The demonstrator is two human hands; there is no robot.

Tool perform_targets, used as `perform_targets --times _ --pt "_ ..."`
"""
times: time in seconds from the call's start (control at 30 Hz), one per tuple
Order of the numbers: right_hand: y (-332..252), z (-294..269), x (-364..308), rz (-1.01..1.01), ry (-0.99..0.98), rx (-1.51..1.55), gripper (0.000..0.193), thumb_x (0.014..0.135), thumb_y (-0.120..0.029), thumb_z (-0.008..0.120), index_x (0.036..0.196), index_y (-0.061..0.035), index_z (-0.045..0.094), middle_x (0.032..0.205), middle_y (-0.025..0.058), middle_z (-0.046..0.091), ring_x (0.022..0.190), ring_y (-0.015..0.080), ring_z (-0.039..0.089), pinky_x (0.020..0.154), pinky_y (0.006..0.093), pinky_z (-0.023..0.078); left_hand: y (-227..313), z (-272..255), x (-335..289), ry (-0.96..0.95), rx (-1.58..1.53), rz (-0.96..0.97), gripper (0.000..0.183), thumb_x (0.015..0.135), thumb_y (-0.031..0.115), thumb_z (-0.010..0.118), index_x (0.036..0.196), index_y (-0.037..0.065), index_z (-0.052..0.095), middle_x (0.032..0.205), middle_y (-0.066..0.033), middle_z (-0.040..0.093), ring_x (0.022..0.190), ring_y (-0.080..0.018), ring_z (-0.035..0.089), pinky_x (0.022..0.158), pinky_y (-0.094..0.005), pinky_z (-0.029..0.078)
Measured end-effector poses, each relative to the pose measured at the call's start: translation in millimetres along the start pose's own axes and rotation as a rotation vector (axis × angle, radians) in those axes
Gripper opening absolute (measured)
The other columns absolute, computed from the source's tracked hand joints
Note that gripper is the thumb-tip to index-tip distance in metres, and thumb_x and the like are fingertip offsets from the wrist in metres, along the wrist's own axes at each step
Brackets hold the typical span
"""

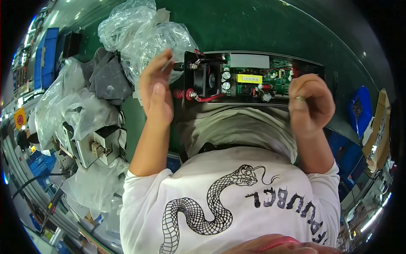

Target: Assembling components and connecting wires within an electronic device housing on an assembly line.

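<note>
An uncovered electronic power unit [279, 86] in a long black case lies crosswise in front of me. Inside are a green circuit board, a yellow-wrapped transformer [249, 78], several round capacitors and a black fan [206, 80]. Its left end panel carries a red terminal [179, 94] and a black terminal [179, 66]. My left hand [158, 86] is just beside that panel, fingers stretched and apart, holding nothing visible. Over the case's right end, my right hand [312, 103] has its fingers curled into a pinch. A small metallic spot shows at the fingers; what they hold is unclear.
Clear plastic bags [148, 36] lie behind the unit on the green table [237, 25]. Grey sheets [111, 78], more plastic and a metal box [106, 144] crowd the left. On the right stand a blue bin [364, 95] of small dark parts and a cardboard box [378, 131].
</note>
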State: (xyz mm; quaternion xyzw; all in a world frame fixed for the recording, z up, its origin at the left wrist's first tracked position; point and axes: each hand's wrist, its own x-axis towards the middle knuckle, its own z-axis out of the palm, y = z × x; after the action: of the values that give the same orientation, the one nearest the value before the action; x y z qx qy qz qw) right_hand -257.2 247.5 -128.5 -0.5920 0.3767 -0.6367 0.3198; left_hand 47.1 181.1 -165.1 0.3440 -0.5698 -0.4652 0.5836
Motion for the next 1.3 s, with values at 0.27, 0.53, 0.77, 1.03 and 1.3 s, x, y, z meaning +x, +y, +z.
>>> perform_targets --times 0.27,0.53,0.77,1.03,1.3 --pt "0 3 -2 -0.059 0.049 0.135 0.016 0.088 -0.005 0.065 0.098 0.0002 0.055 0.091 0.0132 0.055 0.064 0.0114 0.048 0.054 0.0253 0.04 1 16 17 -0.31 -0.099 -0.317 0.096 0.09 0.074 0.051 0.14 -0.007 0.045 0.14 -0.0239 0.051 0.131 -0.0297 0.05 0.113 -0.0423 0.035" --pt "-12 12 -3 0.033 0.106 0.109 0.027 0.09 -0.018 0.075 0.087 -0.0077 0.05 0.085 0.0052 0.052 0.053 0.007 0.043 0.05 0.0232 0.034 11 28 10 -0.186 0.042 -0.221 0.076 0.091 0.058 0.052 0.132 -0.006 0.052 0.125 -0.0187 0.053 0.109 -0.0238 0.053 0.096 -0.0352 0.041" --pt "-16 7 9 0.102 -0.036 0.062 0.027 0.089 -0.018 0.077 0.087 -0.0092 0.051 0.084 0.0035 0.052 0.05 0.0071 0.043 0.049 0.0234 0.033 24 37 7 -0.115 0.136 -0.28 0.075 0.092 0.058 0.049 0.129 -0.006 0.056 0.127 -0.0185 0.052 0.101 -0.021 0.052 0.087 -0.0319 0.04" --pt "-17 8 10 0.111 -0.016 0.061 0.026 0.089 -0.019 0.076 0.089 -0.0103 0.051 0.085 0.0035 0.052 0.052 0.0075 0.043 0.049 0.0238 0.033 30 42 19 -0.195 0.108 -0.308 0.064 0.093 0.048 0.053 0.132 -0.003 0.054 0.128 -0.0174 0.051 0.107 -0.0214 0.053 0.09 -0.0336 0.042" --pt "-16 7 -2 0.145 0.101 0.143 0.024 0.09 -0.02 0.076 0.092 -0.0099 0.054 0.086 0.0028 0.052 0.055 0.0078 0.043 0.052 0.0244 0.033 40 39 27 -0.347 0.386 -0.167 0.056 0.084 0.026 0.065 0.13 -0.004 0.054 0.124 -0.0194 0.055 0.107 -0.0299 0.054 0.089 -0.0368 0.044"
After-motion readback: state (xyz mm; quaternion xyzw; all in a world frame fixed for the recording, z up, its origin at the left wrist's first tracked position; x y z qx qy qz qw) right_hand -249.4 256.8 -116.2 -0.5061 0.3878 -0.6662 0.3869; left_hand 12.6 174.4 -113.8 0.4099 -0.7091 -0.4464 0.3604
